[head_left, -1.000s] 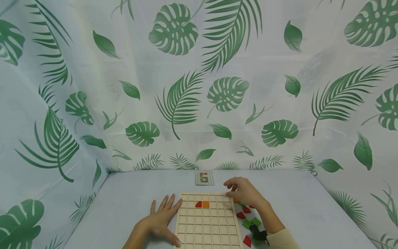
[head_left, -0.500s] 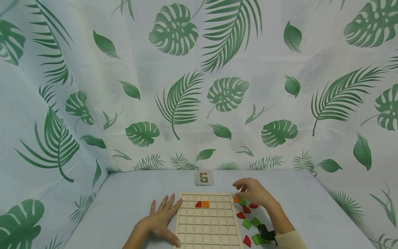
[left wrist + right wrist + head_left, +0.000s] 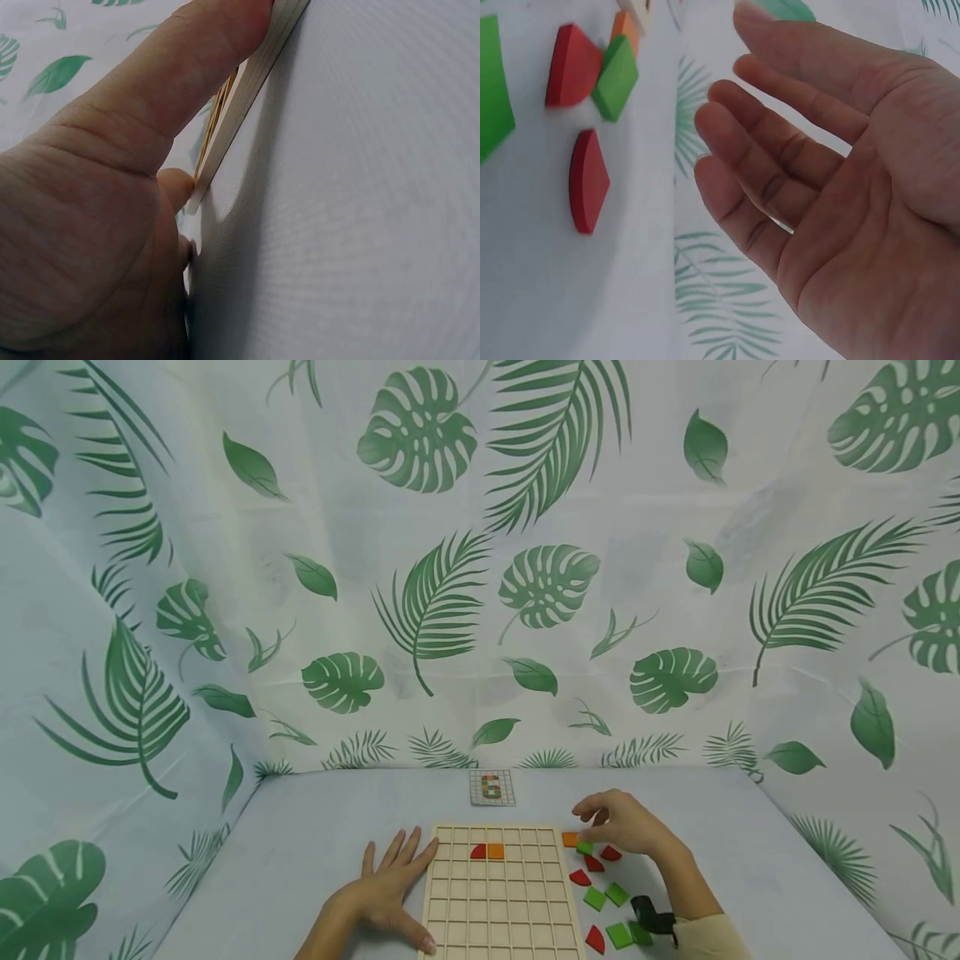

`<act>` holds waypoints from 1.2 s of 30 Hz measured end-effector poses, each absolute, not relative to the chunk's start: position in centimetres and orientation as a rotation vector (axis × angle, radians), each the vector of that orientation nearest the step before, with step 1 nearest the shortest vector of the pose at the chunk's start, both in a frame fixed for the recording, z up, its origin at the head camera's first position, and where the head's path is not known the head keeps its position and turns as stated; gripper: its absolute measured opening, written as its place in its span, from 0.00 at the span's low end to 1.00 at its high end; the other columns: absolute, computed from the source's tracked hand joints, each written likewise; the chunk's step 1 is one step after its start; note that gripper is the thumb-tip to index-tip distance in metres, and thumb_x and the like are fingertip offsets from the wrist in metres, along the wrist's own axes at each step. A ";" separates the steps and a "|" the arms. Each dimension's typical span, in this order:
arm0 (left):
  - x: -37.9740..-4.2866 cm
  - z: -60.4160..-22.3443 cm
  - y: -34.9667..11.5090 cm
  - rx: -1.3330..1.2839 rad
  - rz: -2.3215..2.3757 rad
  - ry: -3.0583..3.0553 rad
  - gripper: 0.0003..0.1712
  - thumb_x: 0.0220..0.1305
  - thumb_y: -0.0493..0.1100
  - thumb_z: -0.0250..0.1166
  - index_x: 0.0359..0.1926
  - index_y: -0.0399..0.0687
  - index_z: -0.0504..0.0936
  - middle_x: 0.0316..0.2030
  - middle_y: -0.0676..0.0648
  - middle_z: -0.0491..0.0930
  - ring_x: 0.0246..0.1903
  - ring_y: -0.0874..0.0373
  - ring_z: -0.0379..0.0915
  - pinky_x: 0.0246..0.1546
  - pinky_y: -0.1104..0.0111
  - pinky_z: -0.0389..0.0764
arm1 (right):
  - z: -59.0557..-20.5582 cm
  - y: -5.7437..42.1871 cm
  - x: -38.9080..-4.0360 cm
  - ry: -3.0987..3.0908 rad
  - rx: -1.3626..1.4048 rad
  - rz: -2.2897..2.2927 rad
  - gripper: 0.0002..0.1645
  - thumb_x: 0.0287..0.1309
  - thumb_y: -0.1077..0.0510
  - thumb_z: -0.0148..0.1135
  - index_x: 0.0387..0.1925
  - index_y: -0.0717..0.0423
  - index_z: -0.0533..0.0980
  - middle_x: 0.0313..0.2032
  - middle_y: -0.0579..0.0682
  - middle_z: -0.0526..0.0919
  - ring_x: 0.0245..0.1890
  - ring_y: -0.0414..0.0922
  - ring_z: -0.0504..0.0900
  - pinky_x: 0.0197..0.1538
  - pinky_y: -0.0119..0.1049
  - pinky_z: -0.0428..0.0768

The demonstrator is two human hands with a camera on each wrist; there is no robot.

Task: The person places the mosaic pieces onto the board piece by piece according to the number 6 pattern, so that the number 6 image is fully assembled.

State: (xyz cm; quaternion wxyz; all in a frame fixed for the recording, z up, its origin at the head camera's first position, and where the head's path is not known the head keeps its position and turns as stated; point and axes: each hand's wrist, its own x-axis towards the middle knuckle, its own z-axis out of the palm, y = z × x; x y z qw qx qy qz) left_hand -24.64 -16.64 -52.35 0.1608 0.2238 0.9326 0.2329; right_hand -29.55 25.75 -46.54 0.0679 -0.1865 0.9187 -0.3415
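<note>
My left hand [image 3: 382,889] lies with fingers spread, thumb and index fingertip at the left edge of a wooden grid board [image 3: 498,910]. In the left wrist view, the thumb [image 3: 187,60] reaches the board's side. A red quarter-round tile [image 3: 478,852] and an orange square tile [image 3: 496,852] sit side by side in the board's second row. My right hand [image 3: 626,825] hovers right of the board with loosely bent fingers and nothing in them, as the right wrist view confirms. Closest to it are a green tile [image 3: 584,848], an orange tile [image 3: 570,839] and a red tile [image 3: 611,853].
Several more red and green tiles [image 3: 617,893] are scattered along the board's right side. A small card [image 3: 492,787] with a coloured grid pattern lies beyond the board. Leaf-printed cloth [image 3: 465,693] hangs behind and beside the white tabletop [image 3: 337,810]. A black strap mount [image 3: 652,917] is on my right wrist.
My right hand has moved right, from the board's far right corner to above the loose tiles, uncovering the orange and green ones. My left hand stays in place.
</note>
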 end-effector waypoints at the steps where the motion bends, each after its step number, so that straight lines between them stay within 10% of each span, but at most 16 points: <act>1: -24.7 -52.3 -16.6 0.637 0.666 2.662 0.83 0.32 0.76 0.82 0.84 0.58 0.48 0.84 0.37 0.35 0.82 0.33 0.24 0.69 0.24 0.20 | -46.6 25.9 -29.6 2.770 -0.553 -1.026 0.23 0.56 0.58 0.78 0.52 0.62 0.85 0.46 0.56 0.88 0.39 0.44 0.82 0.37 0.37 0.82; 36: -24.6 -52.4 -16.7 0.643 0.656 2.667 0.82 0.33 0.76 0.82 0.84 0.57 0.48 0.84 0.36 0.36 0.82 0.32 0.25 0.68 0.24 0.21 | -48.5 28.9 -30.1 2.725 -0.293 -0.948 0.14 0.42 0.66 0.83 0.32 0.55 0.86 0.28 0.47 0.82 0.32 0.46 0.77 0.35 0.40 0.77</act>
